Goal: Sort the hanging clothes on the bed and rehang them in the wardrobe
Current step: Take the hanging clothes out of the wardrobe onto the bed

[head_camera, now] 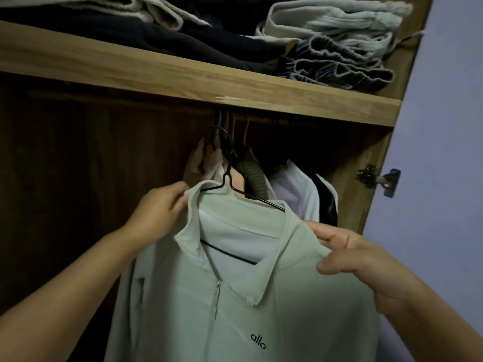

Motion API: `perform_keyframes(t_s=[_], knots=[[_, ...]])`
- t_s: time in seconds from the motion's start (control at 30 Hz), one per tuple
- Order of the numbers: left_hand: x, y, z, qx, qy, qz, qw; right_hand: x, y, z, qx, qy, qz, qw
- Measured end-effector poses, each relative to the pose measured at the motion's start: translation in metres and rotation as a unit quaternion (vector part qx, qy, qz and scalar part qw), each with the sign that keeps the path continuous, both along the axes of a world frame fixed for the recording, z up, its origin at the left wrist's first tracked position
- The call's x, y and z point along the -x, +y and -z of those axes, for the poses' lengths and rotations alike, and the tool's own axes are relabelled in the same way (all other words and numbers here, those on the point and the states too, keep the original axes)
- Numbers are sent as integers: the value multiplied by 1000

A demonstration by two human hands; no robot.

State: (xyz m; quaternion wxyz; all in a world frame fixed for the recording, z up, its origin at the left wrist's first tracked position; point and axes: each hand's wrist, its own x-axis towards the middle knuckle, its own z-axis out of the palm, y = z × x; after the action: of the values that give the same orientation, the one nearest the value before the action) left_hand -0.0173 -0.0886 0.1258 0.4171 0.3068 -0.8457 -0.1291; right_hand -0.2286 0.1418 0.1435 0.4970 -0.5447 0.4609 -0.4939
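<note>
A pale green zip-neck top (261,296) with a small dark logo hangs on a thin black wire hanger (227,176), held up inside the wooden wardrobe. My left hand (159,207) pinches the top's collar at its left side. My right hand (347,254) grips the fabric at the right shoulder. The hanger's hook reaches up towards the shadowed rail under the shelf (235,87); whether it rests on the rail is hidden in the dark. Behind it hang a peach garment (206,163), an olive ribbed one (256,176) and a white one (298,192).
The shelf above carries folded dark clothes (156,37) and pale blue and grey folded items (339,30). The wardrobe's left half (78,165) is dark, with nothing hanging in it. A metal hinge (379,178) sits on the right side panel, next to a lilac wall (444,152).
</note>
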Motion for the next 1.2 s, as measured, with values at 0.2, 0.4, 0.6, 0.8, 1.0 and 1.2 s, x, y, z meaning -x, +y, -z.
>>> perform_keyframes(t_s=[0.2, 0.4, 0.6, 0.8, 1.0, 1.2], knots=[[15, 31, 18, -29, 36, 54, 997, 5, 53, -11, -34, 119, 99, 987], [33, 53, 19, -51, 53, 134, 988, -16, 89, -17, -41, 387, 256, 885], [55, 78, 27, -3, 34, 194, 980, -39, 124, 14, -67, 438, 449, 776], [81, 118, 36, -5, 30, 323, 946, -70, 181, 46, -88, 473, 554, 679], [110, 193, 36, -6, 50, 447, 893, -110, 262, 50, -125, 462, 643, 598], [123, 284, 44, -30, 33, 518, 854, -163, 344, 49, -188, 468, 697, 510]])
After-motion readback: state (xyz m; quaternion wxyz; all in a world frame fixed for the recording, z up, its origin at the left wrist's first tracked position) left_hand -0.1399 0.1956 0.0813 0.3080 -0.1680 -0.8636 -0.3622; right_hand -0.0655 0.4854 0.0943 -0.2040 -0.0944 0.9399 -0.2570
